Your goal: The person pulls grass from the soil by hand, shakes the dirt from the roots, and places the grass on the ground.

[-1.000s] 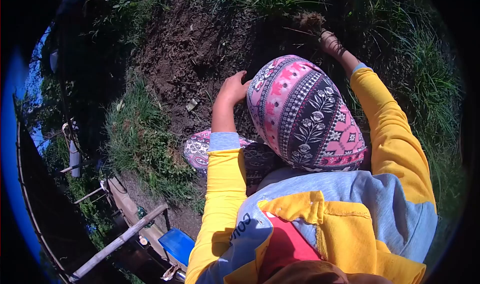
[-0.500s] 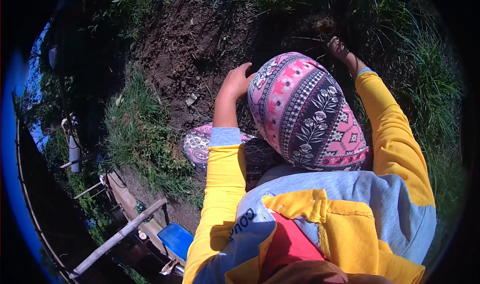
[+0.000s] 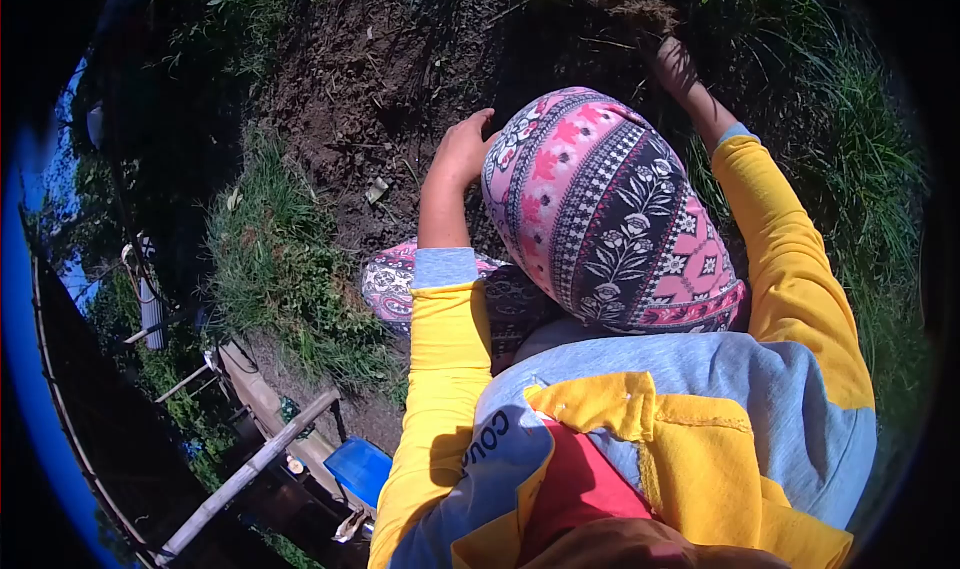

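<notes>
My right hand (image 3: 676,67) is closed at the far side of my raised knee, in partial shade. From it sticks out a brown, fibrous clump of uprooted grass with roots (image 3: 636,1), its far end catching the sun. My left hand (image 3: 463,149) is held beside the same knee, over bare dirt, its fingers apart and nothing visible in them. Part of that hand's inner side is hidden by the knee in patterned pink and black trousers (image 3: 600,209).
Dark, loose soil (image 3: 335,89) lies ahead and to the left. Green grass (image 3: 285,259) borders it on the left, with more grass (image 3: 850,169) on the right. At lower left are a wooden pole (image 3: 250,474) and a blue object (image 3: 358,469). A small pale scrap (image 3: 377,190) lies on the dirt.
My right hand has moved forward and slightly left with the clump, which now shows more fully in the sunlight. My left hand has shifted slightly forward and left.
</notes>
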Demonstrator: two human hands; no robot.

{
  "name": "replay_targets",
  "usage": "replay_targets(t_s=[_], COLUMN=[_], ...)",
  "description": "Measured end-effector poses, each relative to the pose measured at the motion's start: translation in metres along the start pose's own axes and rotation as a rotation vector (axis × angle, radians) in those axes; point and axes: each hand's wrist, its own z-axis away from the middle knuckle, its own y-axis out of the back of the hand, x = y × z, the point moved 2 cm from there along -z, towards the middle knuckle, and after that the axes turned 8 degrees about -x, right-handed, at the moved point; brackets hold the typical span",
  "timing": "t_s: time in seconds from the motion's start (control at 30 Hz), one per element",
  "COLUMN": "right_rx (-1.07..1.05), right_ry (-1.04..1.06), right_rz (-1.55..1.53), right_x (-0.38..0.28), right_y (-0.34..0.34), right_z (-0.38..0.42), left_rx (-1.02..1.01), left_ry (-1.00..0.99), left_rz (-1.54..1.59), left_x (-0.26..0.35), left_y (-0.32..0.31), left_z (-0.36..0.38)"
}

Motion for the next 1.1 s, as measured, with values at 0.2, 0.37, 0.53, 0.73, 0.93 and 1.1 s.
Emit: replay_targets(t_s=[0.2,0.37,0.53,0.73,0.93,1.1], right_rx=[0.017,-0.003,0.066,0.122,0.101,0.381], right_ry=[0.041,0.089,0.069,0.165,0.262,0.216], right_rz=[-0.014,0.087,0.063,0.159,0.52,0.322], right_x=[0.002,0.007,-0.001,0.003,0.008,-0.002], right_y=[0.006,-0.004,0.01,0.013,-0.011,0.026], right_z=[0.003,0.012,0.009,-0.002,0.002,-0.003], left_rx=[-0.015,-0.007,-0.008,-0.03,-0.053,-0.053], left_ry=[0.016,0.017,-0.001,0.047,0.057,0.068], left_rz=[-0.04,0.019,0.056,0.048,0.04,0.045], left_x=[0.006,0.008,0.003,-0.009,-0.002,0.01], left_y=[0.005,0.007,0.001,-0.007,0.001,0.005], left_z=[0.001,0.002,-0.001,-0.006,-0.008,0.003])
